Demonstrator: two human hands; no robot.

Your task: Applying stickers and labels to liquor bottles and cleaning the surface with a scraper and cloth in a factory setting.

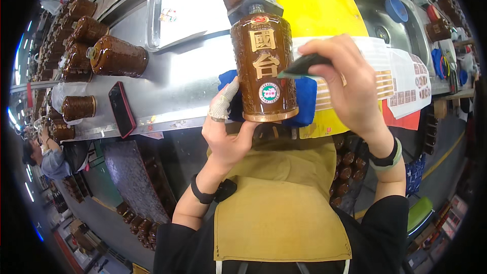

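A brown glazed bottle [252,83] with gold raised characters and a round white-and-green label lies in front of me, its neck pointing away. My left hand [225,132], one finger wrapped in white tape, grips the bottle's base from the left. In my right hand [347,78] is a dark green flat scraper-like piece [307,65], its tip at the bottle's right side near the lower character. Beneath the bottle is a blue cloth-like pad [307,101]. A dark holder [253,7] stands at the bottle's neck end.
On the steel bench [177,81] lie a phone [122,109] and a tray [154,15] with white sheets. More brown bottles [119,57] stand left. Label sheets [408,83] and a yellow board [319,5] lie right, beside a sink [390,28]. Another person [50,160] works far left.
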